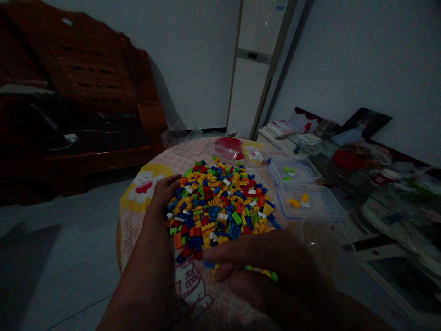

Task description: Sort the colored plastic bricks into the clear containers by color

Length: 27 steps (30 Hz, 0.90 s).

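A wide heap of small plastic building bricks [220, 197] in yellow, red, blue, green, orange and white is spread over a round table with a patterned cloth [138, 230]. My left hand [164, 192] rests at the heap's left edge, fingers stretched forward against the outer bricks. Across the near right edge lies my right hand [258, 262], its index finger reaching left over the bricks and the other fingers lower. I see no brick held in either hand. Some bricks under my right hand are partly hidden.
Right of the heap are a clear box [325, 209] with yellow bricks, another clear box [306, 170] with green bricks, and a round clear tub [319, 243]. A red basket [229, 148] stands behind. A cluttered glass table [330, 170] is at the right, a wooden bench [86, 87] at the left.
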Motion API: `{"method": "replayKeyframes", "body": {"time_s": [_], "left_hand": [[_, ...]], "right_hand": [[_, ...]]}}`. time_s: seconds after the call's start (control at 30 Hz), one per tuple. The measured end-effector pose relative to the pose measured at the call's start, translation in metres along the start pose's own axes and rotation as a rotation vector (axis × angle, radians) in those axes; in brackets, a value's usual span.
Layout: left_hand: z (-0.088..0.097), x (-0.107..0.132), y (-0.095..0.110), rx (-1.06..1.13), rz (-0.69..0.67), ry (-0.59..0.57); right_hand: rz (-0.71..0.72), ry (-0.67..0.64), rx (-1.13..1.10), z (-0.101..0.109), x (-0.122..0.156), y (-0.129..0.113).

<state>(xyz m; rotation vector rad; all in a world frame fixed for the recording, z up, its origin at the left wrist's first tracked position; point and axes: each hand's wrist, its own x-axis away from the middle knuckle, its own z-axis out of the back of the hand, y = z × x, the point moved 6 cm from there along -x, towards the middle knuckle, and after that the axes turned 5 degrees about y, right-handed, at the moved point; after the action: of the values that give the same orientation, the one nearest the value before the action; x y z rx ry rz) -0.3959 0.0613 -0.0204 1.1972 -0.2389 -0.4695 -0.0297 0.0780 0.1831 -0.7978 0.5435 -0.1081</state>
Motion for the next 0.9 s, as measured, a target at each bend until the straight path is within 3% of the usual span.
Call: {"method": "replayKeyframes", "body": {"time_s": [0.07, 0.2, 0.33, 0.57, 0.73, 0.9], "left_hand": [[-0.001, 0.000, 0.000, 0.015, 0.003, -0.008], [-0.001, -0.002, -0.002, 0.024, 0.017, -0.002], [0.000, -0.004, -0.005, 0.028, 0.003, -0.003], [-0.002, -0.003, -0.007, 0.072, 0.038, -0.017], [-0.004, -0.006, -0.013, 0.086, 0.025, -0.036], [-0.005, -0.007, -0.016, 0.137, 0.046, -0.046]], "right_hand": [[-0.098, 0.117, -0.034, -0.004, -0.001, 0.029], [-0.307, 0.287, 0.037, -0.026, -0.005, 0.116], [-0.437, 0.410, 0.197, -0.025, -0.014, 0.178], [-0.430, 0.495, 0.599, -0.004, -0.061, 0.211], [-0.379, 0.370, 0.681, -0.017, -0.102, 0.230], [-0.392, 0.228, 0.719, -0.043, -0.102, 0.230]]}}
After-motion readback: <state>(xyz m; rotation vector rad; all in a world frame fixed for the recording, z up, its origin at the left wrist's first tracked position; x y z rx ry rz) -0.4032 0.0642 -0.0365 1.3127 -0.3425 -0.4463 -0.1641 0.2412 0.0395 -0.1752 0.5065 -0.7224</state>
